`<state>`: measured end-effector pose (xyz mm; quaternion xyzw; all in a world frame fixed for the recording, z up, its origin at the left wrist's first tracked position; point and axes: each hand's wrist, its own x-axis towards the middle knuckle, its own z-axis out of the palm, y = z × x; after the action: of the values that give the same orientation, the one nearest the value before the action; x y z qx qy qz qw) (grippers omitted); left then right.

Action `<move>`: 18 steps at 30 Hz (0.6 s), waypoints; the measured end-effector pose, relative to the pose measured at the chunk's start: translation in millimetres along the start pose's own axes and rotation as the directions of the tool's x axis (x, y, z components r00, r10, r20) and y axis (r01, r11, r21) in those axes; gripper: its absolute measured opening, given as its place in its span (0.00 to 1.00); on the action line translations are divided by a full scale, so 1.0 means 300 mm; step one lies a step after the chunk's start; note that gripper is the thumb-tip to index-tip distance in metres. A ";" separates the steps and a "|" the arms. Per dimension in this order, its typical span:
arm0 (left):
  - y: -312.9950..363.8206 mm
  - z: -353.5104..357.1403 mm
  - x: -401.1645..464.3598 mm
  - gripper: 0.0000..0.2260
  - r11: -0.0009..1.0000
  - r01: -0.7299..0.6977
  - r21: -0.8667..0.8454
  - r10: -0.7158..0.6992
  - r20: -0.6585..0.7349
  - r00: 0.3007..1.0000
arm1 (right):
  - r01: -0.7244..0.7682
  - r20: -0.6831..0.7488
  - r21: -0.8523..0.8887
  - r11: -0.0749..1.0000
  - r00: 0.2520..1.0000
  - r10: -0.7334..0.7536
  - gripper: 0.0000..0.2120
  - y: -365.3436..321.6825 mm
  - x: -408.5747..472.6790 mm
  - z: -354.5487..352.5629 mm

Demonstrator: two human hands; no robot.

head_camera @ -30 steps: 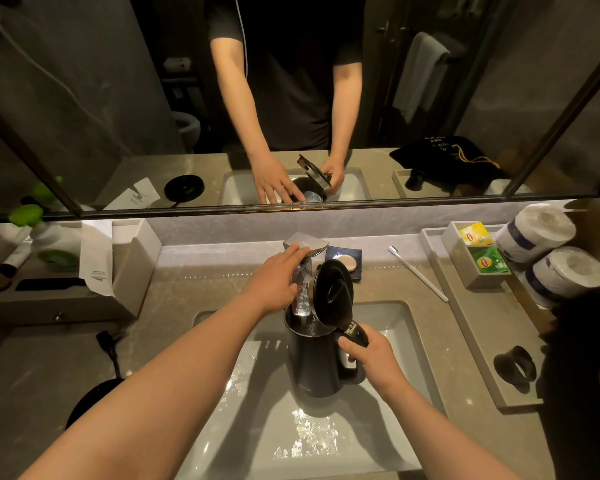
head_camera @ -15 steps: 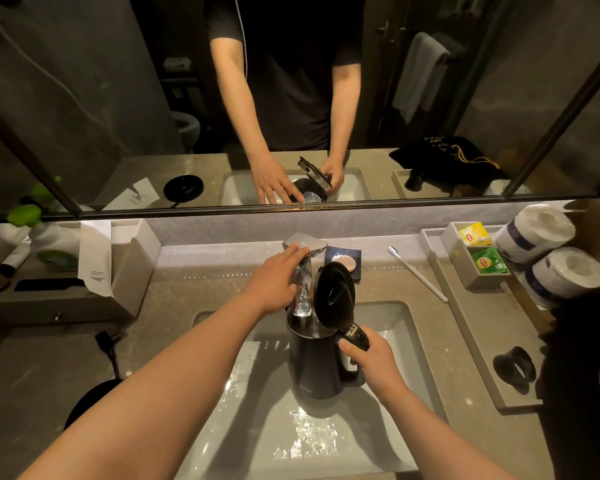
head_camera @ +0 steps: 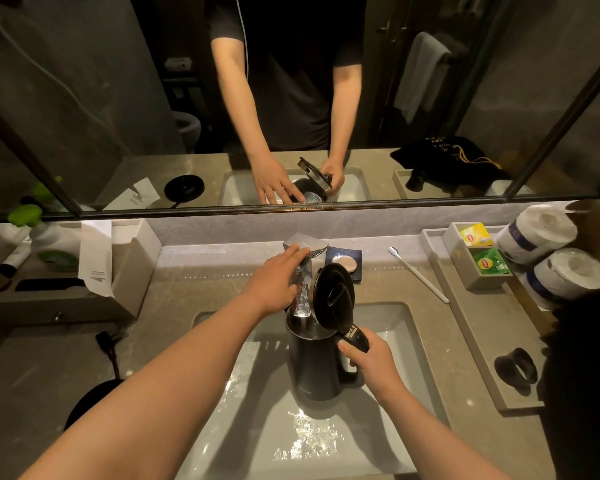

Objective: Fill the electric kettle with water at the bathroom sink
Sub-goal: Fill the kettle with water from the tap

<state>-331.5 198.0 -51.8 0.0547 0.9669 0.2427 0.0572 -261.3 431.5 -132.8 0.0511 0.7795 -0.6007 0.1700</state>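
The left hand (head_camera: 274,282) hides the faucet (head_camera: 303,268) lever. The raised lid (head_camera: 333,297) hides the far right of the kettle (head_camera: 314,362) mouth. The kettle base (head_camera: 90,403) sits partly behind the left forearm.

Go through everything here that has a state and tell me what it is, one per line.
Kettle: upright in the sink, held by its handle.
Lid: flipped open.
Tap: running into the kettle.
Sink: wet.
Left hand: on the tap.
Right hand: gripping the handle.
Toothbrush: lying flat.
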 end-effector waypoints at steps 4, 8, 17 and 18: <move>-0.002 0.001 0.001 0.36 1.000 -0.003 -0.007 0.003 -0.003 1.000 | -0.002 0.016 0.014 1.000 1.000 0.001 0.04 -0.009 -0.002 0.006; -0.003 0.004 0.007 0.37 1.000 0.005 0.003 -0.005 -0.002 1.000 | -0.005 0.016 0.031 0.999 1.000 0.004 0.04 -0.012 0.000 0.008; -0.008 0.013 0.010 0.37 1.000 0.009 0.007 -0.009 -0.002 1.000 | -0.009 0.004 0.024 1.000 1.000 0.009 0.04 -0.006 0.013 0.011; -0.008 0.014 0.010 0.37 1.000 0.009 0.008 -0.009 -0.003 1.000 | -0.008 0.004 0.021 1.000 1.000 0.008 0.04 -0.005 0.012 0.013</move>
<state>-334.1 198.1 -56.9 0.0504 0.9681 0.2388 0.0566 -264.4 427.1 -133.6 0.0548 0.7727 -0.6082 0.1732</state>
